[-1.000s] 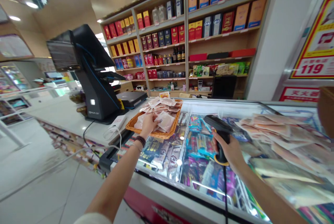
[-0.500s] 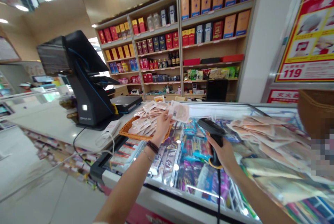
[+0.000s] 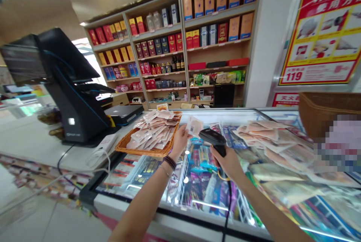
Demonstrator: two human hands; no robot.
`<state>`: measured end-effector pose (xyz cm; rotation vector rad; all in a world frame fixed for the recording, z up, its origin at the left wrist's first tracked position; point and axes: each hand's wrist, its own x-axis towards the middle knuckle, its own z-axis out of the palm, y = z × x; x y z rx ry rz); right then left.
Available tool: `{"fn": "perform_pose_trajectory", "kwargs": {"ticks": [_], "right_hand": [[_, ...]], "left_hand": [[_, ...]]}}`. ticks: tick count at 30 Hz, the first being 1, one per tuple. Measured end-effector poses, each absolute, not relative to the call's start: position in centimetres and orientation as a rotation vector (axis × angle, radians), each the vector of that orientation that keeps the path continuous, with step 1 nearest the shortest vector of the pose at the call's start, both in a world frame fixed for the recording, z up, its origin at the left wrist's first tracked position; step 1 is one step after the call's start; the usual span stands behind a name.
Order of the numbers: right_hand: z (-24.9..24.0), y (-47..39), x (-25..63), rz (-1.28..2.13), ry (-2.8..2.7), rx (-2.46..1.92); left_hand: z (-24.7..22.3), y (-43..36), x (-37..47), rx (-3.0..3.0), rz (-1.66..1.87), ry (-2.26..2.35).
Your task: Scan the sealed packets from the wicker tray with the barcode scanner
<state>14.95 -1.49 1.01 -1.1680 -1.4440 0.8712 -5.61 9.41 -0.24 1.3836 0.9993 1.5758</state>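
My left hand pinches the edge of a small flat clear packet, held up over the glass top of the freezer. My right hand is wrapped round the handle of a black barcode scanner. The scanner's head is just right of the packet, with a small gap between them. From its handle a black cable hangs down. Left of my left hand, an orange wicker basket holds a pile of similar packets.
A black point-of-sale terminal and a flat black device stand on the white counter. More flat packs lie on the freezer's right side, near a brown basket. Shelves of boxed goods stand behind.
The view has turned to the right. My left hand has brought the packet away from the basket and closer to the scanner, which stays in my right hand.
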Motion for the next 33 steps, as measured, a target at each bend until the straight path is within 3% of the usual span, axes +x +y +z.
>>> {"fn": "perform_pose_trajectory", "kwargs": {"ticks": [17,33], "right_hand": [[1.3,-2.2,19.1,0.824,-1.352,-1.133],[3.7,-8.2,38.8,0.355,-0.866,-1.276]], "left_hand": [[1.6,9.9,-3.1,1.247,1.482,0.978],[3.6,12.8,18.5,1.03,1.146,0.631]]}}
